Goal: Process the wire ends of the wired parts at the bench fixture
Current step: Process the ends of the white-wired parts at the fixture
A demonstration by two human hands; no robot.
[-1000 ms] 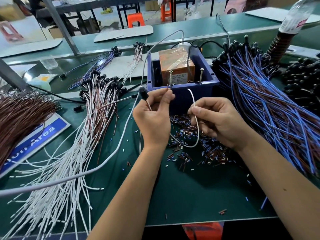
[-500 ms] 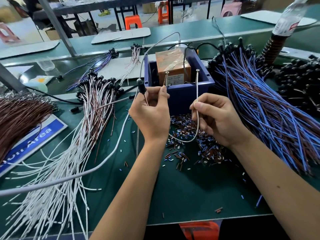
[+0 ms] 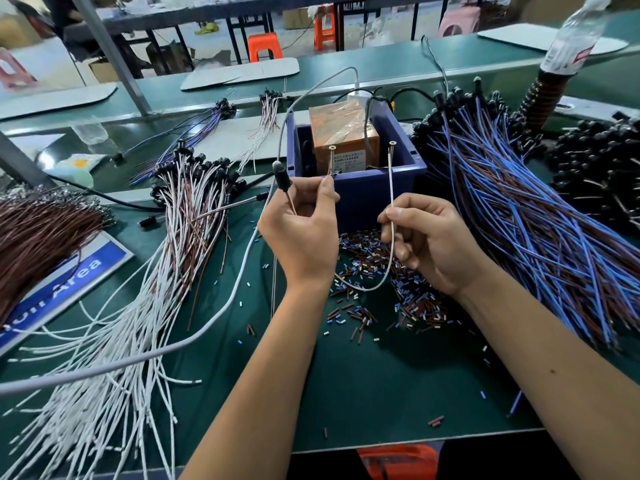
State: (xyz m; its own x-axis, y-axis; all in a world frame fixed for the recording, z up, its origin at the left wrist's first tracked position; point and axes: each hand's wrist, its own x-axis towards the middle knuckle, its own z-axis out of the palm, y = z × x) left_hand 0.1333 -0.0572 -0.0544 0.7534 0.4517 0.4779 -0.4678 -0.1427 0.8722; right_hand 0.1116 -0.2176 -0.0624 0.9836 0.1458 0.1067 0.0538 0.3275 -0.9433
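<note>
My left hand (image 3: pixel 304 230) pinches a brown wire end at the left upright screw (image 3: pixel 330 161) of the blue box fixture (image 3: pixel 360 195). The part's black cap (image 3: pixel 282 178) sticks up beside my left thumb. My right hand (image 3: pixel 426 240) pinches the same part's white wire (image 3: pixel 390 188), holding its end up against the right upright screw (image 3: pixel 391 152). The white wire loops down between my hands. An orange block (image 3: pixel 341 133) sits inside the fixture.
A fan of white and brown wired parts (image 3: pixel 145 289) lies left, a heap of blue and brown wired parts (image 3: pixel 519 209) right. Cut insulation bits (image 3: pixel 381 271) litter the green mat. A grey cable (image 3: pixel 207 327) crosses left. A bottle (image 3: pixel 568 39) stands at the back right.
My right hand has raised the white wire end from a curl beside the fixture up to the right screw. My left hand has stayed at the left screw.
</note>
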